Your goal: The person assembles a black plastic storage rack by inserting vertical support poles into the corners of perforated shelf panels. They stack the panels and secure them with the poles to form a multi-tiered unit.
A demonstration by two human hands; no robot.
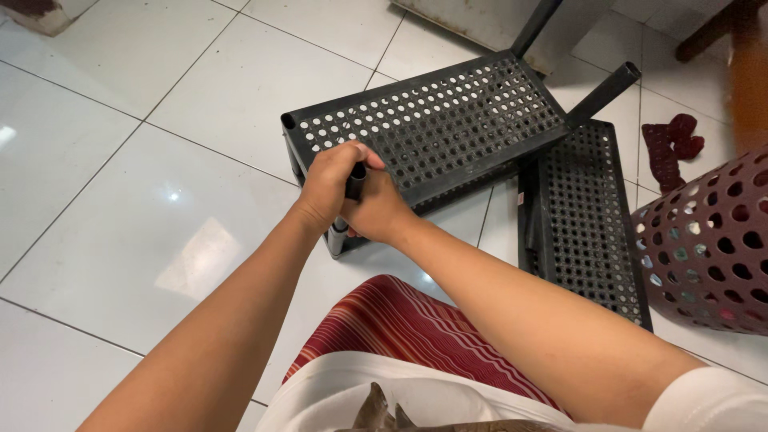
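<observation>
- The step in hand looks like fitting a leg to a shelf: the left hand [330, 186] is wrapped tight round a short black tube [354, 182], which stands upright at the near front corner of the black perforated shelf panel [436, 120]
- The right hand [380, 210] presses in just beside the left, touching it; it seems to steady the same tube or the corner, but whether its fingers are clamped on anything I cannot tell (the left hand hides them)
- The lower end of the tube shows below both hands, paler and close to the white tiled floor [120, 160], so the tube sits directly under the grip, not apart from it
- The panel lies tilted, with two more tubes [602, 94] sticking up from its far side
- My judgement: the next move calls for a straight push along the tube's axis while the panel is kept from sliding on the tiles
- A second perforated panel [588, 220] lies flat to the right, partly under the first, with a maroon perforated basket [708, 240] beside it
</observation>
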